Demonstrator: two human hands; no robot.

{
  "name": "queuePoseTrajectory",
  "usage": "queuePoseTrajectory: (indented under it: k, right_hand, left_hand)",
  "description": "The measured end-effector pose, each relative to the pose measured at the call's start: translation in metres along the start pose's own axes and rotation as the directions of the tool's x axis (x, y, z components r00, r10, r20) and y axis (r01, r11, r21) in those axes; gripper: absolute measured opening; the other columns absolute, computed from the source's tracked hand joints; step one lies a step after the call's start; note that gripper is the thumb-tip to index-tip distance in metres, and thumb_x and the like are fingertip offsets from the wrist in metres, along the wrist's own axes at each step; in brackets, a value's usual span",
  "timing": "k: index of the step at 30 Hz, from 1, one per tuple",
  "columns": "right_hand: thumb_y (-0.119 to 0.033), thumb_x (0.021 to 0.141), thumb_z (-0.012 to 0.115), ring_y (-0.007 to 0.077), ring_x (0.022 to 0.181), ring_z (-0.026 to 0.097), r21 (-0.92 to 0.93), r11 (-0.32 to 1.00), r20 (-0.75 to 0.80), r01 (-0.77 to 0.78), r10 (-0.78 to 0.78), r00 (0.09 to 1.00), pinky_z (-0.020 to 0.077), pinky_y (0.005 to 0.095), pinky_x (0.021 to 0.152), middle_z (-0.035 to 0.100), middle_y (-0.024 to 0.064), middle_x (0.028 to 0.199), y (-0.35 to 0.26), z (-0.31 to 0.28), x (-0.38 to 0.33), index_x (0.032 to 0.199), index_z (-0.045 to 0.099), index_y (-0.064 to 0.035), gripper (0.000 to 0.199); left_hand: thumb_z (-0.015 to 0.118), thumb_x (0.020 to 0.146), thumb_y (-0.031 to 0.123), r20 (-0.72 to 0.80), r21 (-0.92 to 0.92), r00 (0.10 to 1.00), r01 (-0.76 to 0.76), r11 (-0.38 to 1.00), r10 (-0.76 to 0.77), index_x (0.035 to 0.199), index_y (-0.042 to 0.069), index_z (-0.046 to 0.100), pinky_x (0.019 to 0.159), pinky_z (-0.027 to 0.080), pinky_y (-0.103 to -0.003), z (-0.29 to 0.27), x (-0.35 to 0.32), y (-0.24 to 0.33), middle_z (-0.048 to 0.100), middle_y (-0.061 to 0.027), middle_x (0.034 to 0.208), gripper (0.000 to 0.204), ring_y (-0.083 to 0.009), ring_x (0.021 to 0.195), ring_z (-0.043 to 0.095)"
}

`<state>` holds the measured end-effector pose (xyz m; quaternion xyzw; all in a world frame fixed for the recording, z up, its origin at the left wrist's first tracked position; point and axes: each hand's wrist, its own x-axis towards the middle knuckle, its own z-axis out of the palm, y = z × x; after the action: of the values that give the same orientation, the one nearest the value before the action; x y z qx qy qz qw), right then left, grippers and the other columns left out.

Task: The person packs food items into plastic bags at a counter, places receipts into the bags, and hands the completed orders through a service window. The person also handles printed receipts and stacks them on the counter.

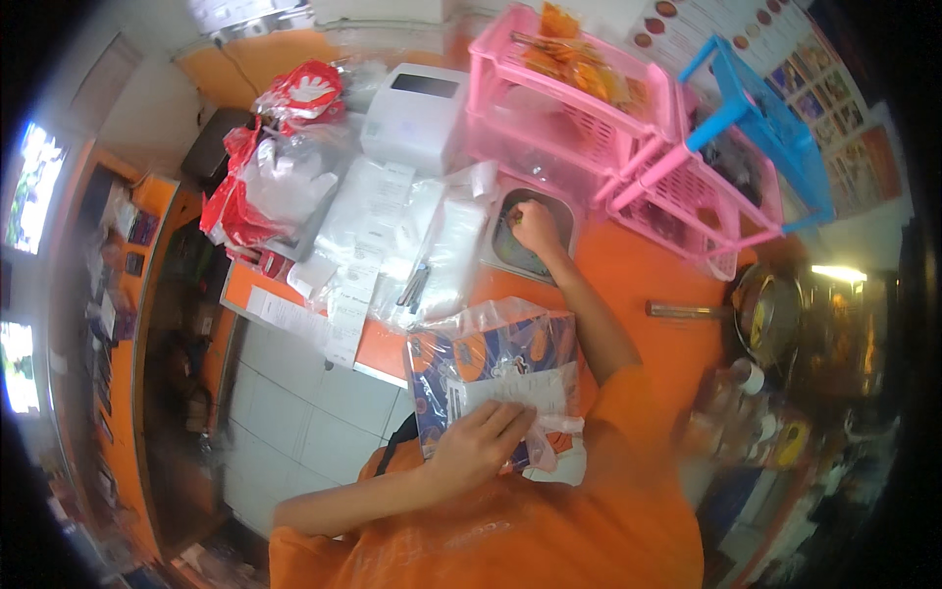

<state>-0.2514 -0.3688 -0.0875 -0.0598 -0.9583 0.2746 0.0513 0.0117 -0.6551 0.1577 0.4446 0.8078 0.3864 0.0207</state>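
Observation:
A blue and orange printed package in a clear plastic bag (491, 348) lies at the table's near edge, close to my body. Across its front is a white paper slip (535, 390). My left hand (483, 444) rests on the slip and package, its fingers stretched out flat; the thumb is hidden. Farther off, my right hand (535, 228) reaches into a small rectangular metal tray (520, 267). Its fingers are closed in a pinch, and what they hold, if anything, is too small to tell. Small greenish items appear in the tray beside the fingers.
Left of the tray lie clear plastic bags (456, 240), a long receipt strip (363, 285) and pens (414, 287). A white printer (412, 113) stands behind. Pink basket racks (579, 113) and a blue rack (756, 113) rise at the back right. A pan (765, 314) sits right.

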Motion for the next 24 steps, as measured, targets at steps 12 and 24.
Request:
queuePoseTrajectory:
  k: [12, 24]
  right_hand:
    - [-0.021, 0.087, 0.072, 0.0361, 0.094, 0.069, 0.088, 0.993, -0.316, 0.075, -0.044, 0.948, 0.0548, 0.0488, 0.084, 0.075, 0.013, 0.101, -0.036, -0.061, -0.013, 0.089, 0.078, -0.0094, 0.013]
    - [0.002, 0.09, 0.069, 0.024, 0.089, 0.066, 0.467, 0.843, -0.054, 0.268, -0.275, 0.96, 0.0543, 0.0307, 0.078, 0.066, 0.0127, 0.099, -0.162, -0.224, -0.276, 0.115, 0.072, -0.0015, 0.026]
  left_hand:
    - [0.064, 0.075, 0.009, 0.147, 0.137, 0.986, -0.098, 0.986, 0.077, 0.127, -0.007, 0.063, 0.074, 0.058, -0.032, -0.016, 0.005, 0.004, 0.066, -0.0139, 0.112, 0.055, -0.0255, 0.089, 0.067]
    - [0.077, 0.059, 0.007, -0.149, 0.226, 0.98, -0.094, 0.97, 0.13, 0.102, 0.007, 0.077, 0.066, 0.055, -0.03, -0.011, 0.017, -0.005, 0.064, -0.0079, 0.116, 0.043, -0.0212, 0.09, 0.063]
